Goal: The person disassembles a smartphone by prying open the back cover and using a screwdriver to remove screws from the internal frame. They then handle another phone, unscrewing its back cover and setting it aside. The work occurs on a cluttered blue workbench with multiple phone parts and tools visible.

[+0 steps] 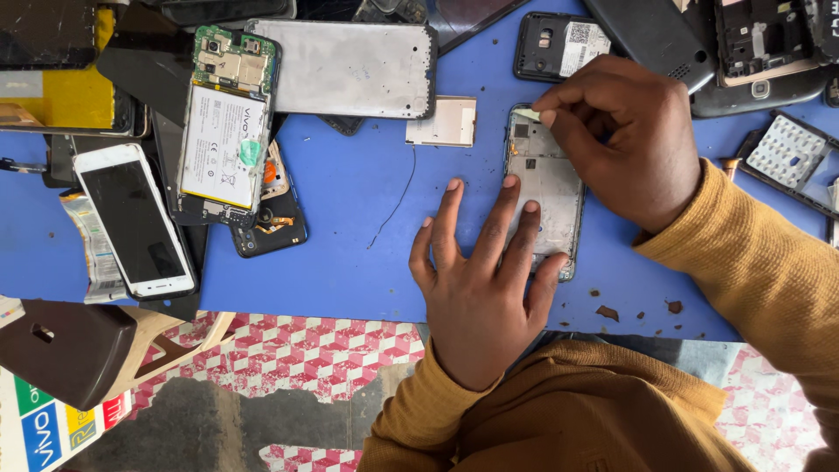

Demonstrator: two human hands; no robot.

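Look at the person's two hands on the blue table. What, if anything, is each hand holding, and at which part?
The left hand presses flat on the lower half of the phone frame, pinning it to the blue table. The right hand pinches its top-left corner.

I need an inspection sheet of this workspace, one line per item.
Surface: blue table, brown crumbs near its front edge.
Job's things: grey phone frame, lying flat.
Clutter: opened phone with white battery, white phone, silver back plate, keypad part.
Hands: left hand presses the frame's lower part; right hand fingers pinch its top corner.
Cables: thin dark wire.
Surroundings: red-white patterned floor, brown stool.
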